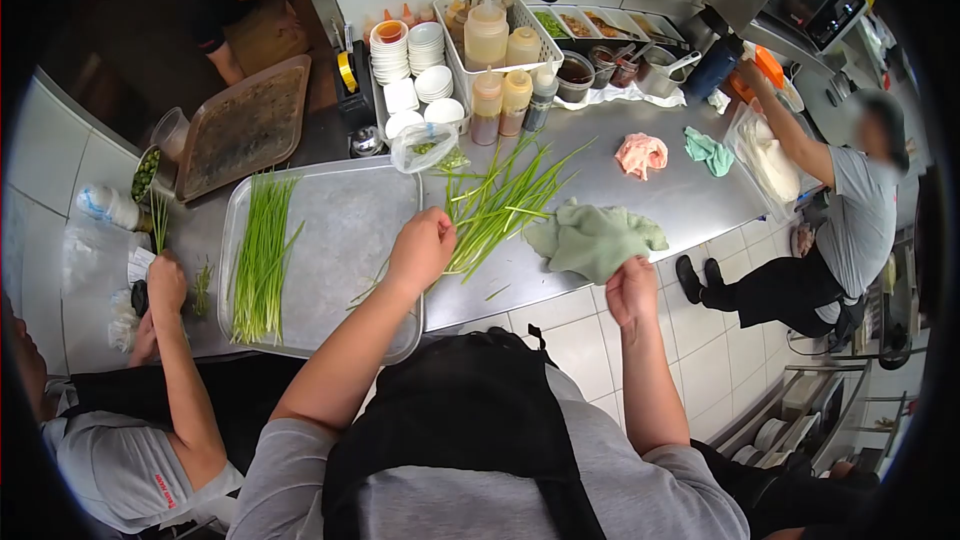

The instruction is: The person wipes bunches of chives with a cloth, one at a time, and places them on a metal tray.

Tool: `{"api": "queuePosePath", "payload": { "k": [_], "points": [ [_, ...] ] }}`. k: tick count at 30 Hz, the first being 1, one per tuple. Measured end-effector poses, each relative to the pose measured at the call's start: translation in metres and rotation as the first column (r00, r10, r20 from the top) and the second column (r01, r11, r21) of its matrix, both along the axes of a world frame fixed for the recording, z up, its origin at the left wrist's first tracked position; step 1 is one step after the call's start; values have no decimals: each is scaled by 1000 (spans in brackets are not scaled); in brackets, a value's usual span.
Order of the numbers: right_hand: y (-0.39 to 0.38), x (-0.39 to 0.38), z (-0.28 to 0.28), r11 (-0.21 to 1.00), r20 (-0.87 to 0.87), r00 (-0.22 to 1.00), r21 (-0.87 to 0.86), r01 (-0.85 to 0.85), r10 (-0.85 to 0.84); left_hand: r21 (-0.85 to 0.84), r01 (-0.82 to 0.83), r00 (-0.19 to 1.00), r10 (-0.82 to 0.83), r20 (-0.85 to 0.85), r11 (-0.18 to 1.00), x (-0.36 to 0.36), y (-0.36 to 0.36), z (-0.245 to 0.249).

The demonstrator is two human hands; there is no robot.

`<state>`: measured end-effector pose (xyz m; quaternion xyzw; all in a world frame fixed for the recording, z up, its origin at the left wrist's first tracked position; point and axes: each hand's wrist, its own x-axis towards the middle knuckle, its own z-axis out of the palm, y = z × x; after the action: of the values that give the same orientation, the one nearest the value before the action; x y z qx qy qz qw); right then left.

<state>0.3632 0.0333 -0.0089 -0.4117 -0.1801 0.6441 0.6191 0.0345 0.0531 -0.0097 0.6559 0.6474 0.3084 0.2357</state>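
Observation:
My left hand (421,248) is closed at the left edge of a loose heap of green chives (510,195), above the right rim of a metal tray (418,200). Whether stems are pinched in its fingers is hidden, though a few thin ones show beside the wrist. A neat bundle of chives (262,260) lies along the tray's left side. My right hand (632,290) grips the lower corner of a crumpled pale green cloth (592,240) at the counter's front edge. Behind the tray rests a clear plastic bag (425,147) with green bits.
Sauce bottles (487,105), a white basket (553,45) and stacked small dishes (388,50) line the back. A pink cloth (641,155) and a teal cloth (709,151) lie right. A co-worker's hand (166,280) holds stems at left; another person (850,190) stands right.

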Motion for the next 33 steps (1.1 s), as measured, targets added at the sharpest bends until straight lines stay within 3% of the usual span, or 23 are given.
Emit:
{"api": "queuePosePath", "payload": {
  "k": [2, 5, 7, 9, 10, 12, 17, 19, 22, 24, 25, 26, 29, 33],
  "points": [
    [1, -6, 33, 994, 74, 994, 84, 76, -82, -16, 18, 999, -19, -43, 1000, -4, -4, 1],
    [8, 1, 38, 981, 185, 967, 115, 154, -174, -43, 65, 979, -73, -192, 997, 0, -10, 4],
    [9, 8, 32, 988, 137, 986, 131, 82, -100, -76, 124, 965, -138, -224, 989, 15, -11, 7],
    [6, -3, 46, 990, -69, 997, 137, 31, -21, -70, 145, 956, -158, -249, 987, 30, -9, 0],
    [4, -4, 44, 990, -69, 997, 135, 32, -23, -62, 163, 947, -174, -272, 985, 35, -7, -5],
    [1, -5, 39, 974, 57, 988, 168, -152, 144, -80, 149, 940, -166, -299, 986, 41, -3, -16],
    [-3, 1, 30, 963, 248, 951, 146, -226, 185, -124, 129, 930, -164, -328, 984, 32, 9, -21],
    [-3, 5, 21, 969, 319, 928, 92, -231, 191, -244, 118, 976, -158, -152, 963, 22, 15, -14],
    [-5, 6, 5, 963, 456, 882, 162, -216, 121, -290, 128, 986, -153, -67, 949, 13, 27, -20],
    [-7, 1, -1, 959, 437, 892, 188, -214, 114, -343, 117, 992, -122, 7, 932, 12, 34, -24],
    [-6, -4, 1, 958, 438, 892, 190, -217, 115, -460, 138, 987, -81, 141, 877, 15, 36, -22],
    [-6, -11, 4, 963, 358, 927, 191, -189, 111, -564, 173, 964, -20, 266, 808, 18, 38, -19],
    [-7, -31, 12, 971, 209, 970, 174, -165, 127, -666, 221, 914, 88, 397, 712, 29, 40, -4],
    [-6, -42, 2, 972, 120, 971, 91, -217, 205, -571, 230, 953, -63, 296, 788, 21, 49, -37]
  ]
}}
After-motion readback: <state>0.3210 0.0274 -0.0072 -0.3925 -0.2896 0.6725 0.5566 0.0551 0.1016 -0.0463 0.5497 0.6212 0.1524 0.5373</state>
